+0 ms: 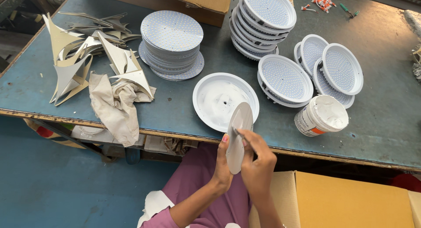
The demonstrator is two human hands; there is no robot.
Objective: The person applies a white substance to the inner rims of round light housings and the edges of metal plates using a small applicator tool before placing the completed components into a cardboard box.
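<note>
My left hand (222,164) holds a round grey disc (237,136) on edge in front of me, its back smeared with white paste. My right hand (258,160) grips a thin brush (242,136) whose tip touches the disc's face. Just beyond the disc an empty white round housing (209,106) lies on the blue table near its front edge. A white tub of paste (321,115) stands tilted to the right of my hands.
A stack of dotted round boards (172,41) sits mid-table. Stacked white housings with boards fitted (264,22) and several more (285,79) lie at right. A crumpled cloth (115,106) and cardboard offcuts (74,61) are at left. A yellow-brown carton (351,201) is by my right elbow.
</note>
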